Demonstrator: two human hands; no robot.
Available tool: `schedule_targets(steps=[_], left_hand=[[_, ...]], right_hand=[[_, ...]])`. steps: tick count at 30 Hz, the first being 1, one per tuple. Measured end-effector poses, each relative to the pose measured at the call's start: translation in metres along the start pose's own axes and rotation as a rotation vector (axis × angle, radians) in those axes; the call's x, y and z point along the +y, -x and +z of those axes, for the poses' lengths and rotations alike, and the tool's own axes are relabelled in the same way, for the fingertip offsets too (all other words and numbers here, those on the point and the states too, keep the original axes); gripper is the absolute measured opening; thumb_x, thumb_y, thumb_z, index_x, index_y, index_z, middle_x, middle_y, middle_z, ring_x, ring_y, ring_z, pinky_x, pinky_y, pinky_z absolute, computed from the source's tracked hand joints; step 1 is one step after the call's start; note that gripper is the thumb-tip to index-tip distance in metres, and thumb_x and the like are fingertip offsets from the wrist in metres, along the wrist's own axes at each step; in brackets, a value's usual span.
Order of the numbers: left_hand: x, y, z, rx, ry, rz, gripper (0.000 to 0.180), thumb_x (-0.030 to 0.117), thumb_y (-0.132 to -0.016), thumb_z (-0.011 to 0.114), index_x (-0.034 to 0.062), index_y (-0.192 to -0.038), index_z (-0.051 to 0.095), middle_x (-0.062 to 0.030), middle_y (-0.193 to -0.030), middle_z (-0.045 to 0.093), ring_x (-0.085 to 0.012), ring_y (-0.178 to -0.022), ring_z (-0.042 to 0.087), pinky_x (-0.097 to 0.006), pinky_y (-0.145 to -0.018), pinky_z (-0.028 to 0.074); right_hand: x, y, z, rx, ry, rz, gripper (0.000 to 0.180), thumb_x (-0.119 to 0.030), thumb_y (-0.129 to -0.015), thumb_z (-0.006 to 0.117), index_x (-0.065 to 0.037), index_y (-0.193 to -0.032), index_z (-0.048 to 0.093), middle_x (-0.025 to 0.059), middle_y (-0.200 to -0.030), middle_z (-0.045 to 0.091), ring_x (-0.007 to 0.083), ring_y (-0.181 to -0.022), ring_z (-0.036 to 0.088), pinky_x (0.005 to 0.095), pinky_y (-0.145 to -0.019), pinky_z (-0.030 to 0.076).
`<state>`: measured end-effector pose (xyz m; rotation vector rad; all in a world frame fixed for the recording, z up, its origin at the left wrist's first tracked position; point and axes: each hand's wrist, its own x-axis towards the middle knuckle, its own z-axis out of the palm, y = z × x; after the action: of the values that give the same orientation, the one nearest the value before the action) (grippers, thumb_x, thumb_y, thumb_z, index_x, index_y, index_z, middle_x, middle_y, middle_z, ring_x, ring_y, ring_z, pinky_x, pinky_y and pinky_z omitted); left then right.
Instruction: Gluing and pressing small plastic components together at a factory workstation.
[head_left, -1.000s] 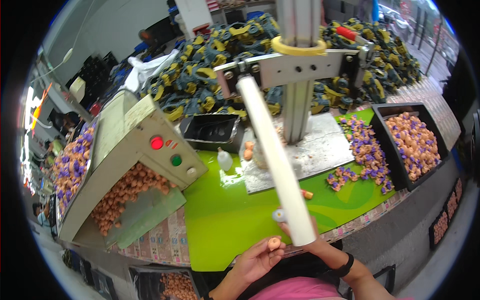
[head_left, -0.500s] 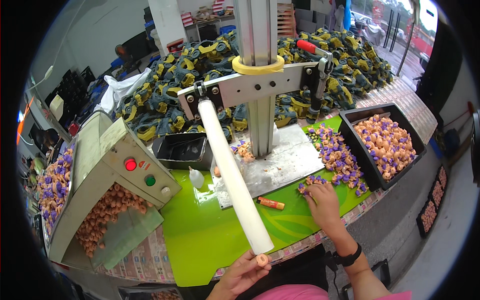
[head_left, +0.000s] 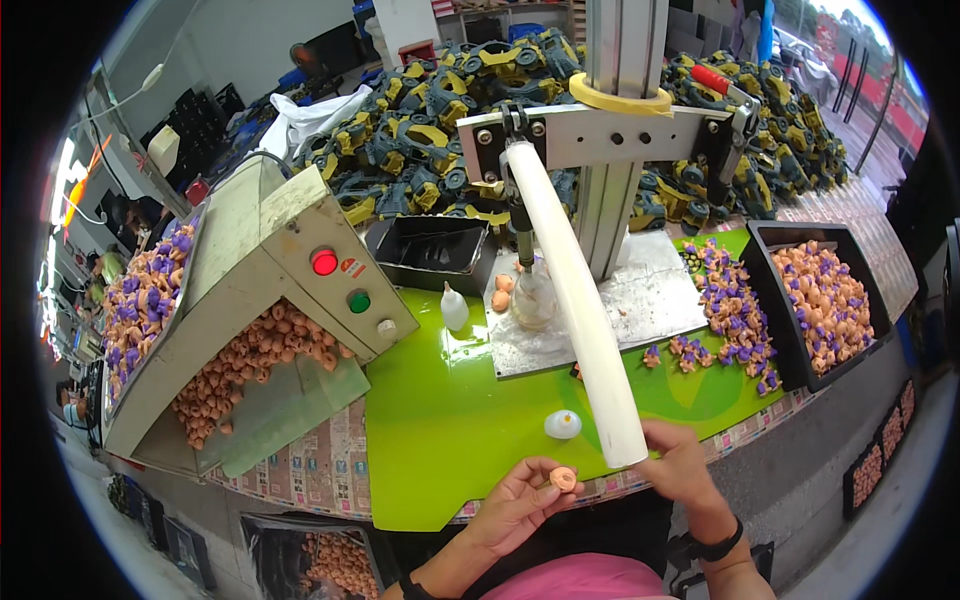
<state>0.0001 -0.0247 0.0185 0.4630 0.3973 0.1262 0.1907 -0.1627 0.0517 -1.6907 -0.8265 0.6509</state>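
Observation:
Between the thumb and fingers of my left hand (head_left: 520,503) is a small peach-coloured hollow toy head (head_left: 563,480), its opening facing up. Just right of it, my right hand (head_left: 682,466) is curled beside the lower end of a long white lever handle (head_left: 575,310). The handle hides its fingertips and whatever they hold; whether they touch the handle I cannot tell. This handle belongs to a hand press on a metal column (head_left: 610,215). A white squeeze bottle (head_left: 563,425) lies on the green mat (head_left: 430,420) near my left hand. Small peach-and-purple toy figures (head_left: 735,310) lie on the mat's right side.
A black bin (head_left: 765,330) of figures stands at the right. Left is a machine (head_left: 290,225) with lit buttons and many peach heads (head_left: 260,360). Another squeeze bottle (head_left: 454,308) stands by a black box (head_left: 435,270). Green-and-yellow toy vehicle parts (head_left: 400,165) are heaped behind.
My right hand has left the figures on the mat and come back to the lever handle's end. My left hand still holds the head, now turned opening-up. The whole view has shifted.

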Motion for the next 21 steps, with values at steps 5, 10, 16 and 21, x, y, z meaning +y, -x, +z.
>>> schedule_targets(steps=[5, 10, 16, 21], left_hand=[[-0.004, -0.002, 0.005, 0.01, -0.045, 0.039, 0.026, 0.002, -0.091, 0.059, 0.0035, -0.116, 0.052, -0.0096, -0.116, 0.057, -0.0198, -0.107, 0.06, -0.034, -0.097, 0.05], [-0.008, 0.0, 0.0, 0.022, -0.051, 0.074, 0.027, 0.0, -0.089, 0.062, 0.002, -0.114, 0.054, -0.0096, -0.114, 0.058, -0.0194, -0.104, 0.061, -0.036, -0.096, 0.051], [-0.012, 0.002, -0.003, 0.01, -0.128, 0.115, 0.021, 0.0, -0.087, 0.065, 0.0007, -0.108, 0.058, -0.0129, -0.105, 0.064, -0.0204, -0.095, 0.065, -0.035, -0.087, 0.056], [-0.012, 0.001, 0.0, -0.013, -0.092, 0.127, 0.017, 0.002, -0.088, 0.065, 0.0017, -0.105, 0.059, -0.0129, -0.104, 0.065, -0.0194, -0.093, 0.066, -0.031, -0.081, 0.057]], right_hand=[[-0.021, 0.016, 0.027, -0.01, 0.055, -0.183, 0.021, -0.009, -0.08, 0.075, 0.0, -0.098, 0.069, 0.0117, -0.088, 0.07, 0.0151, -0.075, 0.068, 0.0263, -0.065, 0.054], [-0.01, 0.022, 0.035, -0.005, 0.156, -0.272, 0.022, -0.008, -0.076, 0.077, -0.002, -0.096, 0.07, 0.01, -0.085, 0.07, 0.0196, -0.069, 0.067, 0.0278, -0.06, 0.051], [-0.01, 0.024, 0.032, -0.003, 0.228, -0.432, 0.019, -0.008, -0.075, 0.078, -0.003, -0.092, 0.07, 0.0091, -0.08, 0.069, 0.02, -0.067, 0.066, 0.0285, -0.059, 0.051], [-0.013, 0.018, 0.03, -0.063, 0.022, -0.298, 0.021, -0.006, -0.075, 0.078, 0.0, -0.093, 0.07, 0.0119, -0.082, 0.071, 0.018, -0.072, 0.069, 0.0263, -0.062, 0.052]])
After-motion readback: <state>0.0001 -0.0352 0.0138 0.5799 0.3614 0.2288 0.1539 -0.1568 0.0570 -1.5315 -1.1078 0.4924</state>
